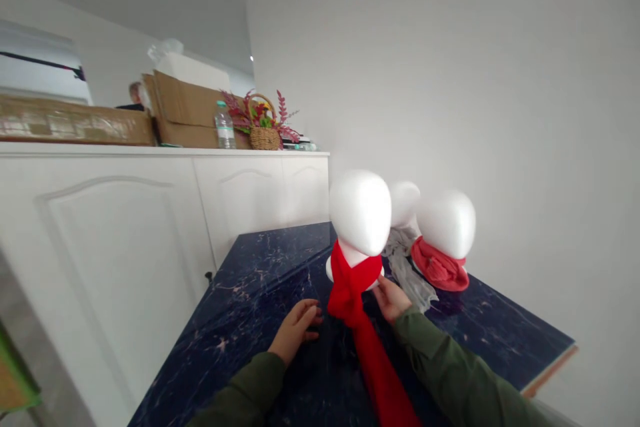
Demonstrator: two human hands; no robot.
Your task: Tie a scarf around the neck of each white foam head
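A smooth white mannequin head (361,210) stands upright on the dark blue marbled table. Wrapped and crossed around its neck is a red scarf (357,310), whose long tail hangs toward me down the front. My right hand (391,298) has its fingers closed at the lower right edge of the head's base, beside the scarf; the fingertips are partly hidden. To the left of the scarf, apart from it, my left hand (299,330) is held low over the table, fingers loosely bent and apart, with nothing in it.
Behind on the right stand a mannequin head (447,223) with a coral scarf (440,265) and another with a grey scarf (407,267). White cabinets (120,267) line the left, bearing cardboard boxes (193,110), a bottle (225,127) and a flower basket (265,138). A wall rises behind.
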